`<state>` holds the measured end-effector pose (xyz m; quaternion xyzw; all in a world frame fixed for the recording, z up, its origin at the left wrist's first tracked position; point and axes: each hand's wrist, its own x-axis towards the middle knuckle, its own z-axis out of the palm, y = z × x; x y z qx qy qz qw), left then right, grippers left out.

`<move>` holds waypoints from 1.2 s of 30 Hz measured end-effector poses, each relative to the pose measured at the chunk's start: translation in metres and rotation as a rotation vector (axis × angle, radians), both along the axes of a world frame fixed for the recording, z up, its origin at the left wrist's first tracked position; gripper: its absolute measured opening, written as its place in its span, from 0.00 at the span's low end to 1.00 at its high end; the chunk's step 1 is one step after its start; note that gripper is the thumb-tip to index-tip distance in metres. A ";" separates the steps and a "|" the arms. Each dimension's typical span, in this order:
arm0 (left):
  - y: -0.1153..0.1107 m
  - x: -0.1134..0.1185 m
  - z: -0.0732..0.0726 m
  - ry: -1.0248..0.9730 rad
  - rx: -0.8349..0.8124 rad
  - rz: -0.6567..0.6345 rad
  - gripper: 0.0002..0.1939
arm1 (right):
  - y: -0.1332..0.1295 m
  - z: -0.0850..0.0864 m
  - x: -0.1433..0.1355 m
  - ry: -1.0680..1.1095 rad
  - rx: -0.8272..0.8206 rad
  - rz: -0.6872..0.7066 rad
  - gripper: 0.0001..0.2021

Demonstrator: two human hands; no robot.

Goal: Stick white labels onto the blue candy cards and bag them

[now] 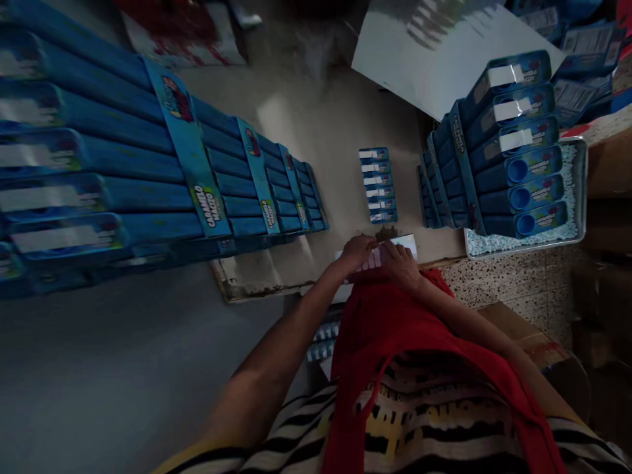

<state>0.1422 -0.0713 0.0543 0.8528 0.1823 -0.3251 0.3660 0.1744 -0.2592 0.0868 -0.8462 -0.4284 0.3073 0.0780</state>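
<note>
At the table's near edge, right in front of my red apron, both hands bend over a white sheet of labels (pixel 407 245) marked off in pale strips. My left hand (pixel 359 253) is closed at the sheet's left part, its fingertips pressed together. My right hand (pixel 402 264) has its fingers curled down on the right part, close to the left fingertips. What exactly lies between the fingertips is too small to tell. Just beyond the hands, a row of blue candy boxes (pixel 379 185) with white strips on their ends stands on the table.
Tall banded stacks of blue boxes (pixel 143 151) fill the left side. Another stack (pixel 494 145) rises at the right, beside a metal tray (pixel 585 191) of small pale blue pieces. A white board (pixel 424 46) and more blue packs (pixel 587 59) lie at the back right.
</note>
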 end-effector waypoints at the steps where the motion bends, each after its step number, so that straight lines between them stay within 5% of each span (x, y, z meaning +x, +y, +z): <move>1: 0.001 0.000 0.002 0.001 0.003 -0.010 0.16 | -0.004 0.001 -0.001 -0.021 0.009 0.033 0.24; 11: -0.002 0.006 0.024 -0.022 0.030 -0.099 0.17 | -0.019 0.018 0.009 -0.128 0.108 -0.011 0.13; 20: -0.006 -0.003 0.030 -0.047 0.085 -0.182 0.20 | -0.008 0.000 0.010 -0.074 0.116 0.144 0.12; 27: -0.012 -0.014 0.028 -0.188 0.043 -0.049 0.15 | -0.013 0.005 0.006 -0.133 0.104 0.042 0.15; 36: -0.015 -0.006 0.033 -0.115 0.106 -0.006 0.13 | -0.006 0.008 0.006 -0.110 0.084 0.126 0.14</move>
